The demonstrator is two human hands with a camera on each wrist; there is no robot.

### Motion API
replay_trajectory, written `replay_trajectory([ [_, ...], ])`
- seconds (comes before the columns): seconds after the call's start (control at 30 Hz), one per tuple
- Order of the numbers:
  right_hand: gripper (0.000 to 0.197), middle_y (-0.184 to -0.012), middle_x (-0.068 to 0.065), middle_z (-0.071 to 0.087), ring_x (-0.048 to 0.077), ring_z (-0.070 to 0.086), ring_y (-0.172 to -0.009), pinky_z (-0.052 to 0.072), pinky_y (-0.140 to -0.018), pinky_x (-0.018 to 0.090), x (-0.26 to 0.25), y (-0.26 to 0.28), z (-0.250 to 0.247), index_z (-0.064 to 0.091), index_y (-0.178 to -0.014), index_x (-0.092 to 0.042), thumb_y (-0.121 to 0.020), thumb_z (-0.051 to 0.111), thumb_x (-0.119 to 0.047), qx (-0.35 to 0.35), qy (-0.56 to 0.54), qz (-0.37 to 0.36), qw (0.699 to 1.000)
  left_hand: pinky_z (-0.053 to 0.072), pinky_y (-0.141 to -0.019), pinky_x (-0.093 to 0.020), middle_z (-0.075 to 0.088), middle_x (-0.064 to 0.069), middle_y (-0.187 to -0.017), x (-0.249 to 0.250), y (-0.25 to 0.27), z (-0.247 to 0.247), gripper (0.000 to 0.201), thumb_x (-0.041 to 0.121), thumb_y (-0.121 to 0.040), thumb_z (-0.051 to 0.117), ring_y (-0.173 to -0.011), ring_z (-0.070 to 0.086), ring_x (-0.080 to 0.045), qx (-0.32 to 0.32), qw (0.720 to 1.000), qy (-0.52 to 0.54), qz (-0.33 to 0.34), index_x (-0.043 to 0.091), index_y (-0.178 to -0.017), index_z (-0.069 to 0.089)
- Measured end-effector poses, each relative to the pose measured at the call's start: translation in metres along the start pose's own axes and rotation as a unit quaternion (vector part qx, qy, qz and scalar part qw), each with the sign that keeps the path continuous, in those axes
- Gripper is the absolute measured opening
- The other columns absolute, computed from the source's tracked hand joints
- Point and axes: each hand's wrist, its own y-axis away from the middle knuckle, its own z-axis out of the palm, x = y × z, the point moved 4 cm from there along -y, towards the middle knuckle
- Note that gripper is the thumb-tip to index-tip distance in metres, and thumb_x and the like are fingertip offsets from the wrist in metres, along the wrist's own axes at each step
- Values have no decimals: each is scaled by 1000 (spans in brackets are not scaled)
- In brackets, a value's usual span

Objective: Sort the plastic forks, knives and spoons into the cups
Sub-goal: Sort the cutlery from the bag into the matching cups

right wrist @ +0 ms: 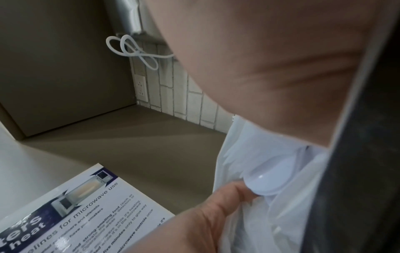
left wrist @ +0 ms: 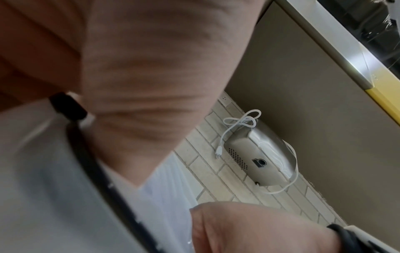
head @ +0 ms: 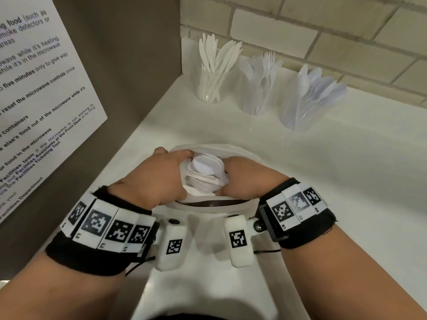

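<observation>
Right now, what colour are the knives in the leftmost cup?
Opaque white knives; the head view shows them best.

Both forearms reach forward, wrists strapped with black bands; the left hand [head: 159,174] and right hand [head: 242,175] face each other close together, fingers apparently curled downward, largely hidden.

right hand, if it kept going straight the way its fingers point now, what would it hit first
Most likely the white plastic spoons bunched in the bag. The right hand is at the bag's mouth with its fingers aimed inward toward them, opposite the left hand. Depth is unclear, so bag film might come first.
</observation>
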Motion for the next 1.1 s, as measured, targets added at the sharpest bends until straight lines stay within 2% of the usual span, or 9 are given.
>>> replay_trajectory([
  [0.13, 26, -104, 7, 65, 22, 58, -91, 42, -74, 27, 4, 2, -1, 64, -106, -11, -85, 66, -27, -2, -13, 5, 1000, 37, -57, -19, 50, -3, -117, -3, -7, 6, 88, 21, -63, 70, -98, 56, -20, 6, 1000, -8, 6, 42, -140, 33],
  [0.37, 47, -125, 2, 61, 21, 56, -111, 38, -85, 22, 7, 4, -6, 56, -128, -20, -85, 69, -34, 12, -58, -2, 998, 35, -45, -18, 42, -1, -109, -2, -4, -1, 80, 23, -66, 71, -91, 60, -20, -1, 1000, -14, -1, 49, -134, 37],
  [0.53, 37, -108, -2, 62, 14, 52, -91, 36, -77, 20, 11, 14, -10, 62, -118, -20, -84, 69, -34, 10, -55, 8, 998, 39, -44, -20, 40, -2, -112, -2, -4, -3, 77, 24, -67, 73, -84, 63, -21, 2, 1000, 2, -20, 50, -133, 42],
  [0.7, 40, -116, -2, 62, 15, 56, -105, 36, -79, 18, 19, 18, -12, 59, -124, -19, -86, 69, -28, 36, -96, -4, 995, 41, -47, -21, 39, -1, -114, -1, -3, -6, 67, 20, -74, 65, -77, 63, -21, 19, 999, -11, -23, 46, -131, 44],
  [0.77, 35, -107, -7, 63, 13, 58, -103, 40, -78, 17, 23, 18, -12, 61, -119, -21, -85, 71, -21, 54, -159, -11, 986, 42, -52, -23, 37, 0, -121, -2, -2, -8, 65, 17, -76, 60, -77, 62, -20, 22, 999, -30, -15, 47, -131, 43],
  [0.9, 24, -91, -18, 66, 2, 61, -92, 42, -84, 8, 25, 17, -11, 60, -102, -30, -86, 69, -13, 71, -258, -52, 962, 48, -67, -25, 21, 1, -150, -3, -3, -7, 71, 17, -74, 62, -97, 62, -22, 24, 999, -29, 7, 47, -133, 39],
  [0.97, 15, -88, -13, 68, 1, 63, -86, 44, -84, 8, 22, 16, -13, 62, -96, -24, -89, 65, -11, 94, -301, -74, 946, 45, -65, -24, 19, 1, -152, -1, -3, -6, 73, 18, -74, 64, -99, 61, -22, 23, 999, -22, 13, 45, -136, 37],
  [1.03, 11, -82, -3, 69, 8, 66, -82, 49, -87, 17, 18, 15, -17, 64, -90, -14, -92, 59, -4, 118, -400, -108, 903, 44, -67, -25, 20, -1, -150, 0, -1, -3, 72, 22, -75, 63, -105, 58, -25, 18, 999, -22, 16, 45, -138, 36],
  [1.1, 11, -77, 0, 68, 16, 67, -77, 54, -85, 29, 16, 15, -24, 64, -92, -7, -93, 55, -2, 140, -536, -121, 824, 45, -84, -30, 17, -3, -152, 1, 3, -2, 62, 30, -78, 64, -121, 48, -28, 11, 1000, -20, 7, 47, -133, 40],
])
